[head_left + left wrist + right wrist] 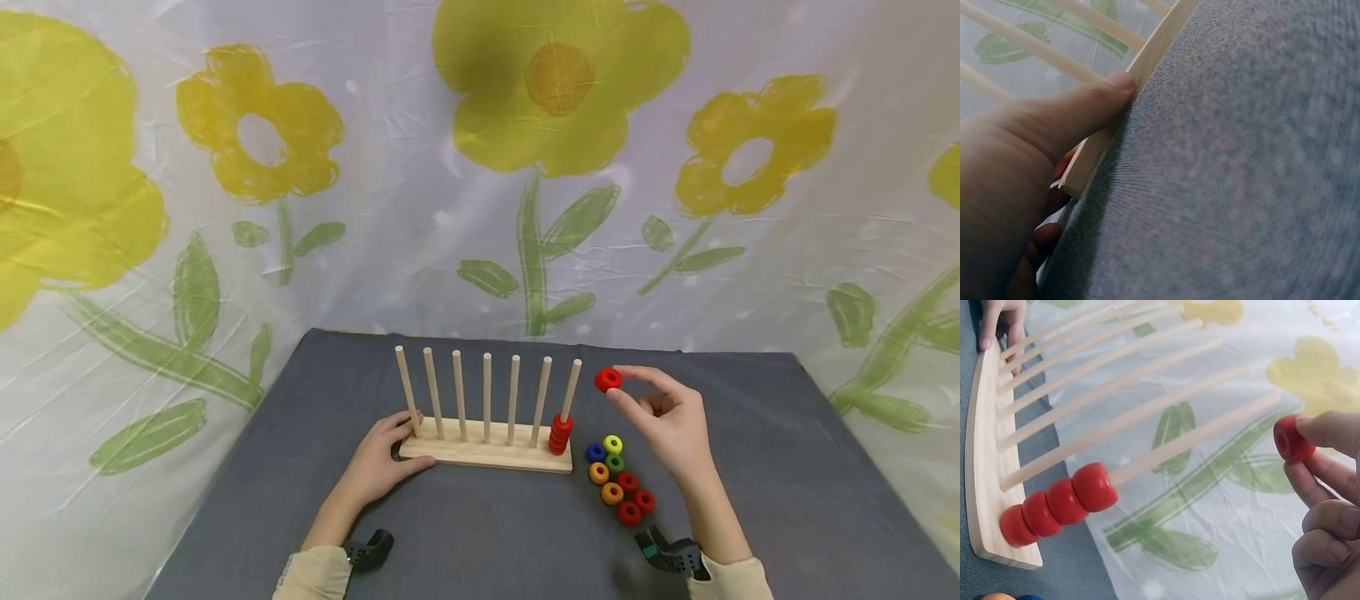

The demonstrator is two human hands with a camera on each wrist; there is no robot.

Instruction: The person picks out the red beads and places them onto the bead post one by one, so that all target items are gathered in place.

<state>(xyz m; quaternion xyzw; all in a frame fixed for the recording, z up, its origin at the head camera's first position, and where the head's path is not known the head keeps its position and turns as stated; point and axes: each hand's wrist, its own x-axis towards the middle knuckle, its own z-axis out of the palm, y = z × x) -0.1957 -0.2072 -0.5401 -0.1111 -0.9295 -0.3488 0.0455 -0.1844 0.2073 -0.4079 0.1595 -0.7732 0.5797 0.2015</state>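
A wooden peg rack (487, 452) with a row of upright pegs stands on the cloth. My left hand (380, 462) grips its left end, thumb along the front edge and fingers round the back; in the left wrist view the thumb (1094, 100) presses against the base. Several red beads (1063, 503) are stacked at the bottom of the rightmost peg (572, 390). Between thumb and fingertips my right hand (671, 421) pinches another red bead (608, 381), held up just right of that peg's top. The hole of this bead (1291, 439) faces the peg.
Loose beads lie on the grey cloth (487, 542) right of the rack: a yellow bead (612, 444), a blue bead (596, 452), a green bead (614, 464), two orange beads (612, 494) and several red beads (629, 512). Behind the table hangs a flower-printed sheet (390, 208).
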